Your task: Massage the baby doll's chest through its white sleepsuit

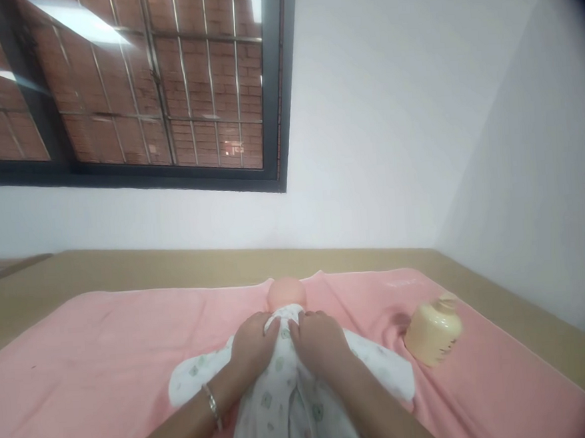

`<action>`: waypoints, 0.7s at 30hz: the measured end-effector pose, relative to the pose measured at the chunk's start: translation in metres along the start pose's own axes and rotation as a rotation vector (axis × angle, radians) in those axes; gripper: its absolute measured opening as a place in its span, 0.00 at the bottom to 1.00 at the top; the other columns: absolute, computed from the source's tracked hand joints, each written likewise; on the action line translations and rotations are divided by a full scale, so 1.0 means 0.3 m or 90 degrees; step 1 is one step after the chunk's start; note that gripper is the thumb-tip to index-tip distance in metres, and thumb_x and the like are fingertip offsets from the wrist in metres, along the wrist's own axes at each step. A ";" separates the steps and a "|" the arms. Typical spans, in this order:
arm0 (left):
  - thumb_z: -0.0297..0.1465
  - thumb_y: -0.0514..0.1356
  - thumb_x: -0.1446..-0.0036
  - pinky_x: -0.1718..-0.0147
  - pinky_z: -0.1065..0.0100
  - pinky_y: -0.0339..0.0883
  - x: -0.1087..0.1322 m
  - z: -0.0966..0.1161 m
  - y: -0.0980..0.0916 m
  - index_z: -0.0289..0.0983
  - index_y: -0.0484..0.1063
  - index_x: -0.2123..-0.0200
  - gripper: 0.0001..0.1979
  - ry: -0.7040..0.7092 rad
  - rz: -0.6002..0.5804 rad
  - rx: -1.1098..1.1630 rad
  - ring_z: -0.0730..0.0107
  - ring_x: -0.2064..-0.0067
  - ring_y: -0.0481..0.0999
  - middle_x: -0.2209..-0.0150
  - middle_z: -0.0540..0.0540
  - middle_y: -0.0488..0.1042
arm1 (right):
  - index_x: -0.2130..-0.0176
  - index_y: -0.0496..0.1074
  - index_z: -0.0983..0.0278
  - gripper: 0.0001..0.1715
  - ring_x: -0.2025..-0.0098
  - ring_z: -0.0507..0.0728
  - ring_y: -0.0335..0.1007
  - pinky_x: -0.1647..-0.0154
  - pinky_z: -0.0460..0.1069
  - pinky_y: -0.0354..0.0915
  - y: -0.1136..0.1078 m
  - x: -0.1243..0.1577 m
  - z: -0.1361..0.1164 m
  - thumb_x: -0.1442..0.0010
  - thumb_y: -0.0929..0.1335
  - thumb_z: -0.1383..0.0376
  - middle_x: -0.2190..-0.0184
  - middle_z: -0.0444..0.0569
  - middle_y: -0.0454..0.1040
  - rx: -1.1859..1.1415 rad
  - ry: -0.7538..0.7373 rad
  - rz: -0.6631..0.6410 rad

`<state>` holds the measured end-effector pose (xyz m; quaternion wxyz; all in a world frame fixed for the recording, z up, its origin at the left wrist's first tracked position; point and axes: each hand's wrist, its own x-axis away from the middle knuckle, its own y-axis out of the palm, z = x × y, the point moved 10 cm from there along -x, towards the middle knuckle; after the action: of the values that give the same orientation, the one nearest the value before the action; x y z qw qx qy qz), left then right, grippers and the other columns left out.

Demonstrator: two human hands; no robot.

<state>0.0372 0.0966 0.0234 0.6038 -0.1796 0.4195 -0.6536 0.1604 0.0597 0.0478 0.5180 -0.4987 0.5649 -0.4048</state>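
A doll lies on its back, the round top of its head (286, 293) showing at the far end of a pink blanket (106, 352). It wears a white baby garment (279, 393) with a small green print, its long sleeves spread out to both sides. My left hand (255, 345) grips the left side of the garment's collar, thumb on top. On the opposite side of the neck, my right hand (321, 340) grips the collar in the same way. The doll's face and the fingertips under the cloth are hidden.
A cream-coloured bottle or jar (433, 331) stands tilted on the blanket to the right, with dark marks on its side. Beyond the blanket runs a tan surface (176, 267) against a white wall (367, 140). A barred window (163, 88) is above.
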 end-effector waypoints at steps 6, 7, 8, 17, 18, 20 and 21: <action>0.38 0.44 0.38 0.63 0.66 0.60 0.008 0.040 -0.012 0.38 0.67 0.72 0.18 0.103 0.056 0.021 0.67 0.64 0.68 0.69 0.47 0.70 | 0.63 0.74 0.66 0.33 0.62 0.63 0.71 0.65 0.52 0.60 0.063 -0.039 0.092 0.36 0.50 0.51 0.65 0.58 0.75 -0.116 0.080 -0.067; 0.38 0.44 0.38 0.62 0.66 0.60 0.006 0.043 -0.008 0.38 0.66 0.72 0.17 0.105 0.052 0.016 0.67 0.64 0.68 0.68 0.47 0.70 | 0.62 0.74 0.66 0.35 0.62 0.63 0.71 0.65 0.52 0.60 0.082 -0.046 0.112 0.37 0.50 0.48 0.64 0.58 0.75 -0.150 0.086 -0.096; 0.37 0.44 0.38 0.63 0.66 0.60 0.003 0.042 -0.003 0.38 0.66 0.72 0.16 0.097 0.043 0.007 0.66 0.64 0.68 0.68 0.47 0.70 | 0.62 0.74 0.66 0.36 0.62 0.63 0.71 0.66 0.52 0.60 0.098 -0.053 0.128 0.38 0.50 0.46 0.63 0.58 0.75 -0.180 0.087 -0.118; 0.37 0.45 0.40 0.65 0.65 0.60 0.001 0.031 0.004 0.38 0.67 0.69 0.14 0.020 0.001 -0.002 0.65 0.64 0.69 0.67 0.47 0.71 | 0.67 0.73 0.65 0.38 0.65 0.61 0.71 0.69 0.50 0.58 0.142 -0.067 0.185 0.42 0.52 0.40 0.66 0.56 0.76 -0.230 0.126 -0.079; 0.37 0.45 0.40 0.64 0.65 0.60 0.002 0.028 0.004 0.38 0.67 0.68 0.14 0.011 -0.001 -0.007 0.65 0.64 0.69 0.66 0.47 0.71 | 0.67 0.73 0.64 0.37 0.65 0.61 0.71 0.69 0.50 0.58 0.144 -0.067 0.184 0.41 0.52 0.41 0.66 0.56 0.76 -0.231 0.126 -0.078; 0.38 0.46 0.40 0.65 0.65 0.60 0.003 0.023 0.004 0.38 0.67 0.69 0.14 -0.002 -0.005 -0.019 0.64 0.64 0.69 0.67 0.46 0.71 | 0.68 0.73 0.64 0.36 0.66 0.60 0.71 0.69 0.49 0.58 0.144 -0.068 0.184 0.41 0.53 0.41 0.67 0.56 0.76 -0.234 0.127 -0.074; 0.38 0.46 0.40 0.65 0.65 0.60 0.003 0.022 0.005 0.38 0.67 0.69 0.15 -0.005 -0.008 -0.024 0.64 0.64 0.69 0.67 0.46 0.71 | 0.68 0.73 0.64 0.36 0.66 0.60 0.71 0.69 0.49 0.58 0.143 -0.069 0.185 0.41 0.53 0.42 0.67 0.55 0.76 -0.234 0.128 -0.072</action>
<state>0.0428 0.0938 0.0257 0.5976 -0.1965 0.4283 -0.6487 0.2083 0.0908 0.0022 0.3359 -0.5731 0.6491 -0.3708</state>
